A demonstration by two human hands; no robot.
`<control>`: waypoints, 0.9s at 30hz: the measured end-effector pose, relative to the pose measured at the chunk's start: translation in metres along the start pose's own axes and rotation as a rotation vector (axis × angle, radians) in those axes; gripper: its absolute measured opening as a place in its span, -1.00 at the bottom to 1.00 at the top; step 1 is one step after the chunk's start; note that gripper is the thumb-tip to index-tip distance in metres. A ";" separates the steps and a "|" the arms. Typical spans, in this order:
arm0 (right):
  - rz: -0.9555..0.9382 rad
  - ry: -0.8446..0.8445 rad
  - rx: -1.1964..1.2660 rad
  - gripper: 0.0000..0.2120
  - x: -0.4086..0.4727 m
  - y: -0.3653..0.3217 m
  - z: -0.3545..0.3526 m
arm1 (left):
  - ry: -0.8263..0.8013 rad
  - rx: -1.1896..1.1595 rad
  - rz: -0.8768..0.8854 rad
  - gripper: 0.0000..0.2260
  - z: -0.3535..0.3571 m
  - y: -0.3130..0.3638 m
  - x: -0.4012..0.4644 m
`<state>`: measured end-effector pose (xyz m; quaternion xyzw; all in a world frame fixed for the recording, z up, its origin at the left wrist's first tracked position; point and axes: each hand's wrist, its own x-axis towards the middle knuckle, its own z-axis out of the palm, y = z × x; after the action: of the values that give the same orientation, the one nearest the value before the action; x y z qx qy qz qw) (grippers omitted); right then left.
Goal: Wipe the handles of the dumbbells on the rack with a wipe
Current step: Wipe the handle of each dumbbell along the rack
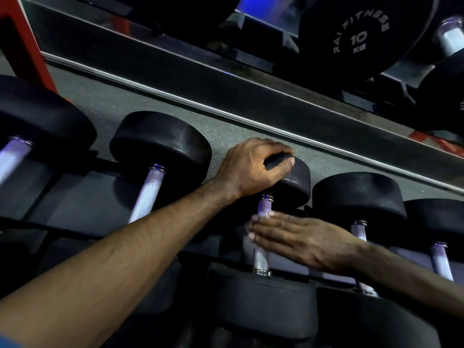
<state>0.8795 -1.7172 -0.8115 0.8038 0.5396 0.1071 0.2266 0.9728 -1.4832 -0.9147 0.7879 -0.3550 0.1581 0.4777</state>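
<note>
Several black dumbbells with knurled metal handles lie side by side on the lower rack tier. My left hand point(251, 167) grips the far rubber head point(293, 184) of the middle dumbbell. My right hand point(298, 241) lies flat, fingers together and pointing left, across that dumbbell's metal handle point(261, 259), hiding its middle. No wipe shows; whether one is under the palm cannot be told. The near head point(261, 300) of this dumbbell sits at the bottom centre.
A larger dumbbell point(160, 144) with a bare handle point(148, 194) lies to the left, two more point(359, 197) to the right. Above runs the upper rack rail point(226, 79) holding a 10 kg dumbbell point(361, 33). A red rack post point(27, 43) stands at top left.
</note>
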 end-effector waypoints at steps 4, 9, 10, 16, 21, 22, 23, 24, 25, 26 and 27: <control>0.010 -0.166 0.117 -0.57 0.046 -0.122 0.046 | 0.013 -0.007 -0.003 -0.59 -0.001 0.001 -0.001; 0.098 -0.063 0.005 -0.61 0.048 -0.111 0.045 | -0.001 -0.003 -0.011 -0.57 -0.003 0.005 -0.001; 0.134 -0.079 -0.013 -0.61 0.048 -0.107 0.043 | 0.002 -0.001 -0.009 -0.58 -0.003 0.004 -0.001; 0.055 -0.058 0.014 -0.61 0.050 -0.111 0.047 | 0.002 -0.004 -0.012 -0.60 -0.004 0.005 -0.002; 0.120 -0.014 0.052 -0.63 0.049 -0.112 0.051 | 0.020 -0.014 0.001 -0.61 -0.001 0.002 -0.002; 0.072 -0.029 0.078 -0.62 0.050 -0.118 0.053 | 0.017 -0.020 0.001 -0.61 -0.001 0.002 -0.002; 0.046 -0.020 0.099 -0.61 0.050 -0.122 0.053 | 0.012 -0.023 0.001 -0.61 -0.002 0.003 -0.002; 0.062 -0.005 0.111 -0.60 0.048 -0.120 0.051 | 0.010 -0.022 0.000 -0.61 -0.003 0.003 -0.001; 0.110 0.016 0.116 -0.60 0.044 -0.117 0.049 | 0.011 -0.022 0.002 -0.61 -0.002 0.003 -0.001; 0.168 0.029 0.120 -0.59 0.041 -0.113 0.046 | 0.016 -0.020 0.004 -0.61 -0.002 0.003 -0.001; 0.204 0.033 0.129 -0.59 0.038 -0.113 0.044 | 0.021 -0.022 0.004 -0.61 -0.001 0.002 -0.001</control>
<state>0.8208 -1.6575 -0.9074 0.8656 0.4643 0.1081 0.1535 0.9706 -1.4823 -0.9138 0.7802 -0.3533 0.1632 0.4897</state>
